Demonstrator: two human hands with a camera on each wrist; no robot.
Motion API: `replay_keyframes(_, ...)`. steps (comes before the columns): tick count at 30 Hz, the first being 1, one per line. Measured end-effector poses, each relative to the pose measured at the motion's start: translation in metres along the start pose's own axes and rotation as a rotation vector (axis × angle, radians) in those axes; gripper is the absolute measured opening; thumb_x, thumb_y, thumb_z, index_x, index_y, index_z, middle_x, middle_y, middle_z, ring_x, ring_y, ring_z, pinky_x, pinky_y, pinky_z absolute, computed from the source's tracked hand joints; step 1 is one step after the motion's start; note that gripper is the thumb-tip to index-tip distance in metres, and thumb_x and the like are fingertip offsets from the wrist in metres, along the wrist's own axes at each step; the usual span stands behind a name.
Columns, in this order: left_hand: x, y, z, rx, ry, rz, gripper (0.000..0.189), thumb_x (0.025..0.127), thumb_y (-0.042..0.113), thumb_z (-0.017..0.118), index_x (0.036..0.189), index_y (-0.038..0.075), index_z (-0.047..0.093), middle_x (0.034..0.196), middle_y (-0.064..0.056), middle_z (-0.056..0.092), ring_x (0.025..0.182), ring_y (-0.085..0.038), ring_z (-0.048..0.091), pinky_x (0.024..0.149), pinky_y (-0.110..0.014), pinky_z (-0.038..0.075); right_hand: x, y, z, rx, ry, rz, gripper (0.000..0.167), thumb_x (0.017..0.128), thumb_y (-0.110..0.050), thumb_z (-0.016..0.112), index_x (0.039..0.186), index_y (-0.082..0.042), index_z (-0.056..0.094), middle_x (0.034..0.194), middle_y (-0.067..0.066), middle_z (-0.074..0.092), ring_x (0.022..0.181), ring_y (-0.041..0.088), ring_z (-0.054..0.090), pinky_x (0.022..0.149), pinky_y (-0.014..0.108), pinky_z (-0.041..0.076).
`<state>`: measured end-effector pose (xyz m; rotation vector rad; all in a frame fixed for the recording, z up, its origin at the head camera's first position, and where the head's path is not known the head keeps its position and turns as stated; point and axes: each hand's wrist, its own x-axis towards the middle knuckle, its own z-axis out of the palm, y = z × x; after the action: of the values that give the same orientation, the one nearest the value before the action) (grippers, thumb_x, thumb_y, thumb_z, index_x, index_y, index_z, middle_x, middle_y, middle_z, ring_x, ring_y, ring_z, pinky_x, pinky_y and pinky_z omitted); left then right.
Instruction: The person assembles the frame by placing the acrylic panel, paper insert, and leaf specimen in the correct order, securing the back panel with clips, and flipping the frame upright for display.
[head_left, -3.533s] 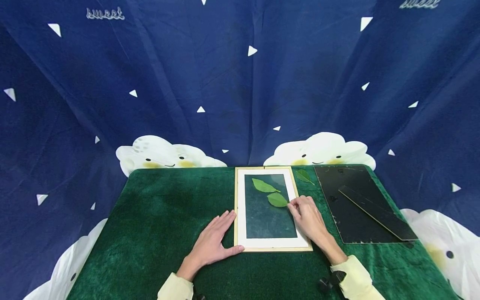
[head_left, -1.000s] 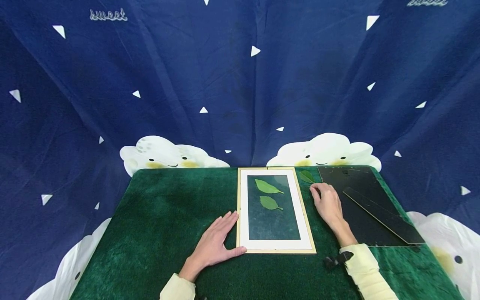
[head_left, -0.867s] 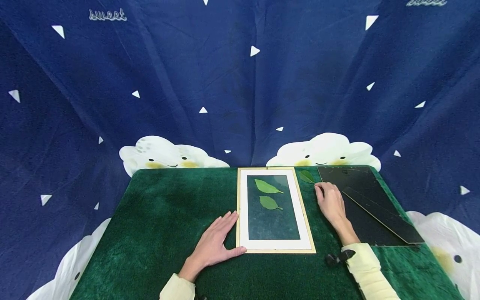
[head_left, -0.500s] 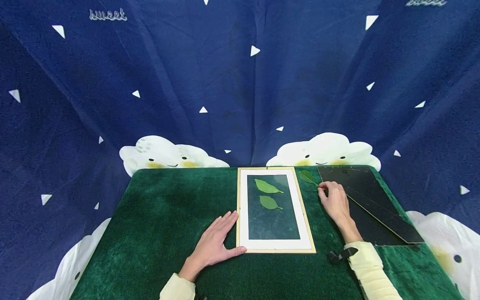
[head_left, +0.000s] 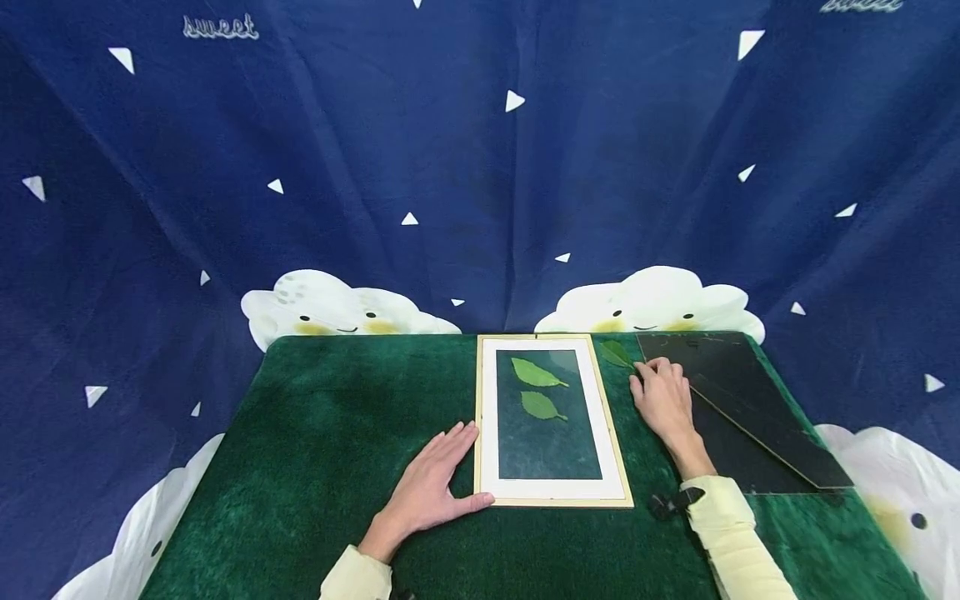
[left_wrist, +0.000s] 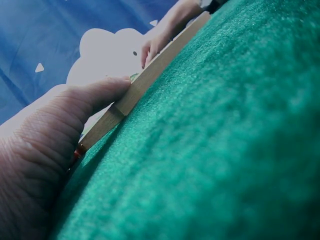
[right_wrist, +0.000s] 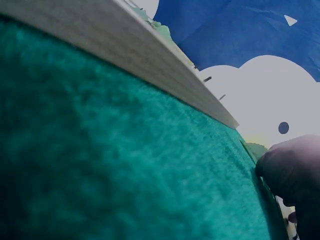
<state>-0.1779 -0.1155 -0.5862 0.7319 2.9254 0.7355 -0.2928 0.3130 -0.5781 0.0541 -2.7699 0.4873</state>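
A few seconds ago my right hand [head_left: 663, 396] was pinching the stem of the lower leaf [head_left: 540, 406] inside the frame. Now that leaf lies further left, just below the upper leaf [head_left: 538, 372], and my right hand is beyond the frame's right edge, at the third leaf [head_left: 617, 353]. To my eye, the work has passed from placing the second leaf to fetching another. My index fingertip reaches the third leaf's stem while the thumb stands apart from it, so I am not pinching it. My left hand [head_left: 429, 483] stays spread at the frame's lower left corner, thumb resting on the rim.

The frame [head_left: 555, 502] lies flat, its white mat [head_left: 555, 490] around a see-through pane [head_left: 547, 454] that bears two leaves. The third leaf is outside, on the tabletop [head_left: 360, 400], between the frame and the black board [head_left: 731, 450].
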Motion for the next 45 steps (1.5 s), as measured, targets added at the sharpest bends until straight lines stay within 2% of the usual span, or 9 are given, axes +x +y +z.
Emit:
replay_keyframes(6,-0.0015,0.0003,0.0009,-0.006,0.006,0.002,0.109,0.084,0.088,0.054,0.168,0.024,0.025,0.171,0.008,0.026,0.160,-0.011,0.018,0.128,-0.045,0.021,-0.0004,0.0026,0.0053,0.020,0.040,-0.032,0.031,0.104,-0.015,0.063,0.127,0.003,0.072,0.117,0.024,0.059,0.108,0.044,0.049,0.084,0.059,0.041)
replay_keyframes(11,-0.0018,0.0000,0.0010,0.000,0.018,0.008,0.109,0.084,0.087,0.054,0.167,0.023,0.026,0.171,0.008,0.027,0.159,-0.012,0.019,0.128,-0.044,0.022,0.0002,0.0029,0.0067,0.068,0.061,-0.036,0.026,0.103,-0.016,0.066,0.121,0.000,0.076,0.111,0.021,0.061,0.104,0.041,0.050,0.084,0.057,0.040)
replay_keyframes(21,-0.0005,-0.0005,-0.0008,-0.002,0.009,-0.005,0.109,0.084,0.088,0.054,0.167,0.024,0.026,0.171,0.009,0.026,0.160,-0.011,0.018,0.128,-0.043,0.020,0.0042,0.0006,0.0053,0.116,0.117,-0.046,0.017,0.098,-0.011,0.072,0.106,0.003,0.079,0.102,0.022,0.066,0.099,0.042,0.057,0.086,0.060,0.045)
replay_keyframes(36,0.0001,-0.0007,-0.0007,0.010,0.019,0.005,0.109,0.084,0.088,0.054,0.167,0.023,0.026,0.171,0.008,0.026,0.159,-0.011,0.019,0.128,-0.043,0.021,0.0055,-0.0004,0.0056,0.143,0.115,0.002,0.014,0.096,-0.009,0.067,0.094,0.002,0.075,0.096,0.020,0.064,0.096,0.042,0.056,0.083,0.060,0.044)
replay_keyframes(45,0.0000,-0.0004,-0.0013,-0.004,0.009,0.012,0.108,0.085,0.087,0.054,0.167,0.023,0.027,0.171,0.008,0.027,0.159,-0.011,0.019,0.128,-0.044,0.022,0.0031,0.0012,0.0076,0.151,0.108,0.024,0.013,0.094,-0.011,0.067,0.093,0.001,0.073,0.097,0.019,0.063,0.096,0.041,0.056,0.083,0.059,0.044)
